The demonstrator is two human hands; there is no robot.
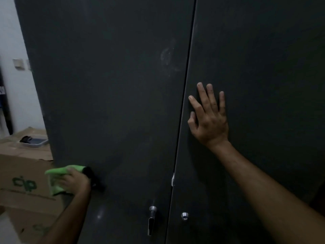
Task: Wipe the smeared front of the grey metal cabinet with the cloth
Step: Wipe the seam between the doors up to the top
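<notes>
The dark grey metal cabinet [114, 103] fills most of the head view, with two doors meeting at a vertical seam. A pale smear [168, 56] shows high on the left door beside the seam. My left hand [74, 182] grips a bright green cloth [56, 180] and holds it against the lower left edge of the left door. My right hand [210, 117] lies flat on the right door with its fingers spread, just right of the seam.
A silver handle [151, 220] hangs low on the left door, and a round silver lock [184, 216] sits on the right door. A cardboard box [22, 175] with green print stands left of the cabinet, a small grey tray [35, 140] on the cardboard behind it. A white wall is at far left.
</notes>
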